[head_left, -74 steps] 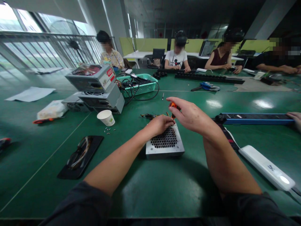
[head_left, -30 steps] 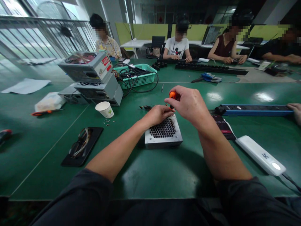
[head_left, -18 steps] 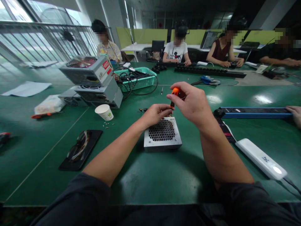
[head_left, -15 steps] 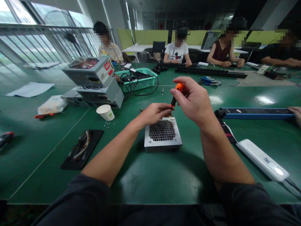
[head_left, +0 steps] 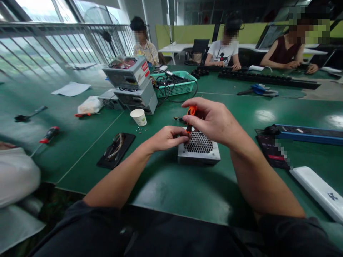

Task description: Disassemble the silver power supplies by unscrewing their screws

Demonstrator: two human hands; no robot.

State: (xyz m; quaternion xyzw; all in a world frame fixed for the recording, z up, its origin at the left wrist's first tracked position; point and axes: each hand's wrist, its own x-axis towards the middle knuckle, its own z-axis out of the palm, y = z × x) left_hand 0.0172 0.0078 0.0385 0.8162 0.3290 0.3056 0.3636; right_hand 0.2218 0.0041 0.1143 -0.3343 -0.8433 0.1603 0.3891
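Screwdriver (head_left: 191, 110) in right hand (head_left: 211, 119), "Love" on white T-shirt (head_left: 222, 53)

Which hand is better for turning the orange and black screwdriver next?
Probably the right hand: its grip is high on the screwdriver, above the metal box. The left hand is lower, near the screwdriver's bottom end, so it looks better placed for steadying. I can't tell if it's touching.
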